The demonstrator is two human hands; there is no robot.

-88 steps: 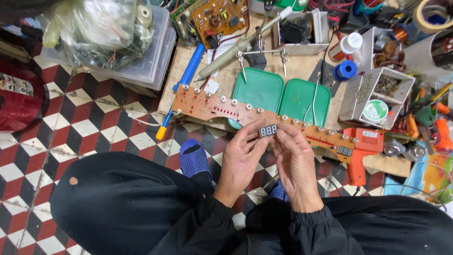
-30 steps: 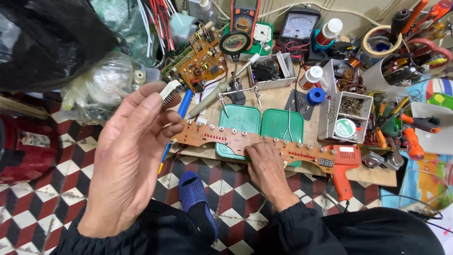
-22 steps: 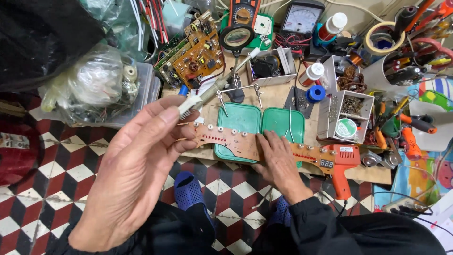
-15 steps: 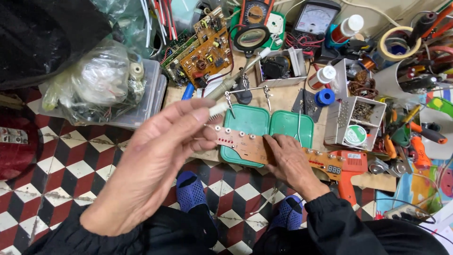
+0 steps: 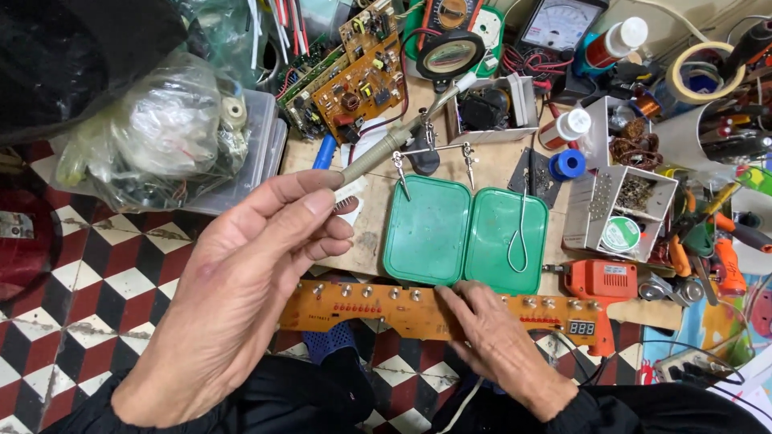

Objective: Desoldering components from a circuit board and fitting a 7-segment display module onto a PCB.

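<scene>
Under right hand (image 5: 503, 354) orange circuit board (image 5: 378, 309); left hand (image 5: 241, 281) grips soldering iron (image 5: 386, 149).

Both hands are bare: no gloves, rings or watch show. The left hand (image 5: 233, 297) appears large, being close to the camera, and its fingers show short, plain nails and creased knuckles. The right hand (image 5: 498, 345) looks smaller, its back lined with raised tendons and wrinkles. Both arms wear long black sleeves (image 5: 643, 410) of a soft, matte cloth that end at the wrists, with loose folds. Below, dark trousers (image 5: 322, 406) of much the same black cover the lap. Between the legs a blue sock (image 5: 330, 344) with a knitted, dotted texture shows on one foot.
</scene>
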